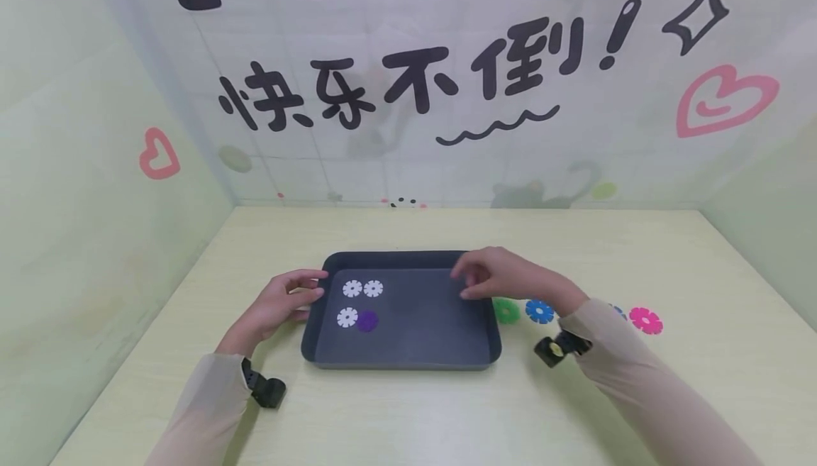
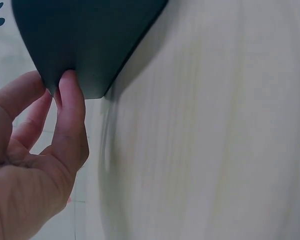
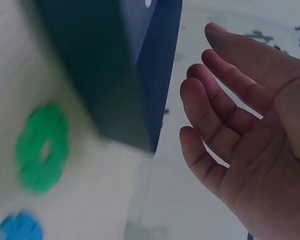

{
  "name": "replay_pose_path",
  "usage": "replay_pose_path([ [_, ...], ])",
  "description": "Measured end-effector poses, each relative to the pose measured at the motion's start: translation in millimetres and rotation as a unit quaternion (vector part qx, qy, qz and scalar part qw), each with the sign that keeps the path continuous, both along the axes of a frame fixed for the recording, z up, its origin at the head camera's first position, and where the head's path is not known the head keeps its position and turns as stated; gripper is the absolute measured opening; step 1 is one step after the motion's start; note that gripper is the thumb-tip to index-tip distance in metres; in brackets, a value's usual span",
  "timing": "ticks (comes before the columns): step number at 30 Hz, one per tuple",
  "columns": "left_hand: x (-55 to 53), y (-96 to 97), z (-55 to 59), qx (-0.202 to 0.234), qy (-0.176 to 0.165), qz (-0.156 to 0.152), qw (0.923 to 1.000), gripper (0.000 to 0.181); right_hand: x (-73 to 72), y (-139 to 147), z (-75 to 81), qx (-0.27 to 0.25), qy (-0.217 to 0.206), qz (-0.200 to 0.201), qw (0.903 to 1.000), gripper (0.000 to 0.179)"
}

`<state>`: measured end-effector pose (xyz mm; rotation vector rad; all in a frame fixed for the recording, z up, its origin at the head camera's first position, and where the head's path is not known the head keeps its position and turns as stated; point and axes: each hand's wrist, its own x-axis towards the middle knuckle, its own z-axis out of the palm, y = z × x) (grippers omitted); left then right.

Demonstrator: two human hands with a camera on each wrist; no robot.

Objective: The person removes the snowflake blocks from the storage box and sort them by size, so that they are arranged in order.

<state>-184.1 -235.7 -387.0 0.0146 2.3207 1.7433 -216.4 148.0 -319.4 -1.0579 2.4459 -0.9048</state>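
Observation:
A dark grey rectangular tray (image 1: pixel 408 317) sits on the table, three white notched plastic discs (image 1: pixel 352 289) and a purple disc (image 1: pixel 367 321) grouped in its left half. At the tray's left side, my left hand (image 1: pixel 281 301) pinches the rim; in the left wrist view its thumb and fingers (image 2: pixel 70 107) lie on either side of the wall. My right hand (image 1: pixel 501 274) is above the tray's right end, and the right wrist view shows its fingers (image 3: pixel 197 100) loosely bent, holding nothing, beside the tray's dark outer wall (image 3: pixel 105 75).
Right of the tray, a green disc (image 1: pixel 507 311), a blue disc (image 1: pixel 540 311) and a pink disc (image 1: pixel 647 320) lie in a row on the pale wooden table (image 1: pixel 408 416). Another blue disc is partly hidden by the right sleeve (image 1: pixel 632 359). A printed curtain (image 1: pixel 396 161) hangs behind.

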Motion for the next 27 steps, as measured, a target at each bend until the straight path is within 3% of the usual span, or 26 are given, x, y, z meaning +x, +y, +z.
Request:
replay_pose_path([
  [8, -0.9, -1.0, -1.1, 0.007, -0.001, -0.001, 1.0, 0.047, -22.5, -71, -0.4, 0.023, -0.032, 0.075, 0.9964, 0.03],
  [11, -1.4, -1.2, -1.3, 0.01, -0.003, -0.002, 0.9999, 0.047, -25.7, -94, -4.4, 0.043, -0.052, 0.092, 0.9935, 0.03],
  [17, -2.6, -1.3, -1.6, 0.019, -0.005, -0.003, 0.9998, 0.047, -24.5, -134, -13.2, 0.085, -0.049, 0.125, 0.9873, 0.03],
  [27, -2.8, -1.3, -1.8, 0.019, -0.007, -0.003, 0.9998, 0.047, -22.2, -158, -29.7, 0.129, -0.011, 0.115, 0.9849, 0.029],
])
